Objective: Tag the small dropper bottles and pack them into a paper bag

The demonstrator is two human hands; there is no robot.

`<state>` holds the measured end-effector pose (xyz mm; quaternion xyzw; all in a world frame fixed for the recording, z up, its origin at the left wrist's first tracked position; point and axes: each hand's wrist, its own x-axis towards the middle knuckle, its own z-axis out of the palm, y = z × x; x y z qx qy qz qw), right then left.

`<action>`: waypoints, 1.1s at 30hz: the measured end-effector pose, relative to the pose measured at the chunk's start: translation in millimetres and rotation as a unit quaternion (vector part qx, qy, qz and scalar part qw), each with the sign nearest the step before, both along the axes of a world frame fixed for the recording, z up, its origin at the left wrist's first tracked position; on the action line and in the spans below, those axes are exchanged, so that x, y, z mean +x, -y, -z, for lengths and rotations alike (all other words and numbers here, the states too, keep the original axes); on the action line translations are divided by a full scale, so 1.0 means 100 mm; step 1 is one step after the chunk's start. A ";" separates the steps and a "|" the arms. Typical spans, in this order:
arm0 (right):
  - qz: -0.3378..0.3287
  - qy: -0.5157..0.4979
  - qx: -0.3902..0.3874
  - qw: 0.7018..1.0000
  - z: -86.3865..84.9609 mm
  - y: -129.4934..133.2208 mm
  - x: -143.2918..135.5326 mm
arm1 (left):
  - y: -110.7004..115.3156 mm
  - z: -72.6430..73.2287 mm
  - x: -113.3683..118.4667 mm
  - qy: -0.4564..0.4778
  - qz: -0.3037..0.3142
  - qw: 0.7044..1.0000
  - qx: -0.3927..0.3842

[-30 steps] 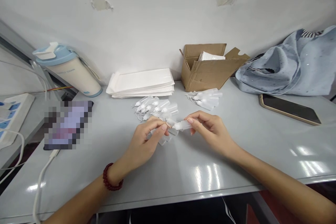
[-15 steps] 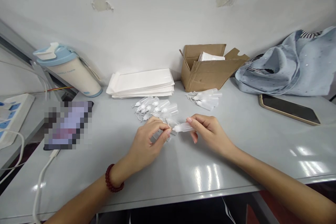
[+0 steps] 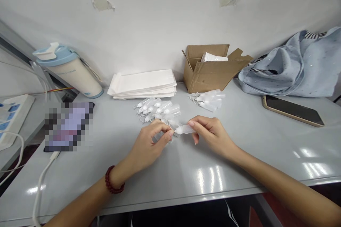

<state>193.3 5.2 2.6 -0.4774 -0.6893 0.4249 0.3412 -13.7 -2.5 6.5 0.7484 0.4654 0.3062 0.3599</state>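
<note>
A small translucent plastic dropper bottle (image 3: pixel 183 129) lies sideways between my two hands, its narrow tip pointing left. My right hand (image 3: pixel 210 131) grips its body between thumb and fingers. At the tip, the thumb and forefinger of my left hand (image 3: pixel 154 138) are pinched together; whatever small part they hold is hidden. Just beyond my left hand lies a pile of similar dropper bottles (image 3: pixel 160 107) with thin white cords at their tips. A smaller group of these bottles (image 3: pixel 211 99) rests farther back, in front of the cardboard box.
Behind the pile is a stack of white envelopes (image 3: pixel 144 81). An open cardboard box (image 3: pixel 213 76) holds white items. A blue bag (image 3: pixel 295 65) and a phone (image 3: pixel 293 110) lie right. Left are a tumbler (image 3: pixel 73 74), a cabled phone (image 3: pixel 69 127) and a power strip (image 3: pixel 18 120).
Almost nothing differs. Both hands keep their hold at the dropper bottle, which has shifted very slightly left with my right hand.
</note>
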 end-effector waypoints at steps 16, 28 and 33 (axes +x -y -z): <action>0.150 0.119 0.181 0.965 0.00 -0.33 0.32 | -0.46 0.00 -0.50 -0.041 -0.359 0.902 0.238; 0.112 0.373 0.289 0.874 0.29 -0.67 0.64 | -0.58 0.24 -0.58 -0.208 -0.250 0.917 0.232; 0.072 0.408 0.260 0.872 0.30 -0.68 0.66 | -0.63 0.22 -0.63 -0.183 -0.274 0.916 0.228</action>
